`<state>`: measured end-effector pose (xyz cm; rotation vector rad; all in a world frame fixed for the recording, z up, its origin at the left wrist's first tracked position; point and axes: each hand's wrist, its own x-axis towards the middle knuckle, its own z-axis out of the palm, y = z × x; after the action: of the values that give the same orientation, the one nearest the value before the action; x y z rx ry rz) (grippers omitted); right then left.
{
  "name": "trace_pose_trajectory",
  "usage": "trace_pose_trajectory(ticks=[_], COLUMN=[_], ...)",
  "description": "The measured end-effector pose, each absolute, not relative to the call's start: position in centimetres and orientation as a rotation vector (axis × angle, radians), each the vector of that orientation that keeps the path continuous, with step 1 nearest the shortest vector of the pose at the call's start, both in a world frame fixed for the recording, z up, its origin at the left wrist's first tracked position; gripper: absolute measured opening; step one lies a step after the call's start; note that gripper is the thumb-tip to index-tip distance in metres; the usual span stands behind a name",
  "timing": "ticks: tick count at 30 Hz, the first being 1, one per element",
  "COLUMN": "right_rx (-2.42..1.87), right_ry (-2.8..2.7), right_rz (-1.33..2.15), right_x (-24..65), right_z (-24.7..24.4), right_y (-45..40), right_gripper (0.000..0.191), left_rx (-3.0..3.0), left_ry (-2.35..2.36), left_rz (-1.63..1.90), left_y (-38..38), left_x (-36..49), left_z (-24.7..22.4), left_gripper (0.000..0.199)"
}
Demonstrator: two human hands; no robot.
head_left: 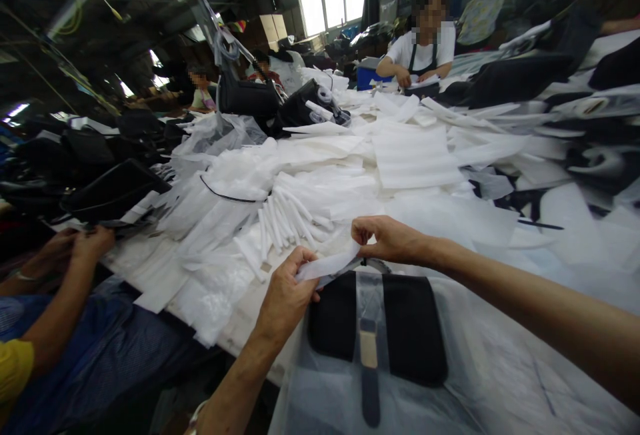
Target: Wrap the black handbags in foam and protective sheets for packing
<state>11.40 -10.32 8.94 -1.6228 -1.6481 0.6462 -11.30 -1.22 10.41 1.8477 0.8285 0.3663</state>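
Observation:
A strip of white foam sheet (330,264) is stretched between my two hands, just above the top of a black bag (415,328). My left hand (290,285) pinches the strip's left end, thumb underneath. Fingers curled, my right hand (377,238) grips its right end. Below the strip a dark curved piece, perhaps the bag's handle, shows in part. Clear plastic (371,295) runs as a band down the bag's front over a strap with a tan patch (369,349). Translucent plastic sheeting (320,381) lies around the bag.
Rolled white foam tubes (285,215) lie beyond my hands. Foam sheets (415,155) and plastic bags cover much of the table. At left, a co-worker's hands (85,245) work at a black bag (113,191). Another person (425,48) works across the table.

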Motion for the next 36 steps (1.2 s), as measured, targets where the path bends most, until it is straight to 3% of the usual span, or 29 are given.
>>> trace_pose_trajectory(ticks=[4,5,9,10,19,24,31,36], right_rx=[-1.577,-1.562,-1.75,-1.781,-1.664,-1.658,-1.784,-1.594], right_ry=[-2.036,-2.127,-2.224,-2.214,-2.36,-2.282,-2.286,-2.374], right_rz=[0.169,0.115,0.095,0.107,-0.139,-0.008,-0.159,-0.3], right_x=[8.9,8.0,5.3,5.1,5.8,5.2,5.2,6.5], right_z=[12.4,13.1,13.6,13.3,10.7,10.1,9.3,9.1], right_y=[-11.0,-11.0,-10.3,-10.2,-11.6,-12.7,-11.7,-11.6], right_gripper=[0.057,0.055,0.01,0.008,0.015,0.007,0.013,0.017], left_rx=[1.959,1.993,2.078,2.081,1.468,1.188,1.318,1.43], left_ry=[0.837,0.827,0.806,0.809,0.845,0.854,0.747,0.718], left_rz=[0.38,0.393,0.475,0.48,0.509,0.502,0.389,0.505], left_y=[-1.6,-1.8,-1.9,-1.8,-1.2,-1.2,-1.7,0.5], left_x=[-11.4,-11.4,-11.6,-11.8,-12.4,-11.9,-13.9,-15.9], left_z=[11.0,11.2,11.9,11.9,10.6,10.6,11.6,13.7], left_gripper=[0.008,0.008,0.011,0.013,0.021,0.022,0.017,0.038])
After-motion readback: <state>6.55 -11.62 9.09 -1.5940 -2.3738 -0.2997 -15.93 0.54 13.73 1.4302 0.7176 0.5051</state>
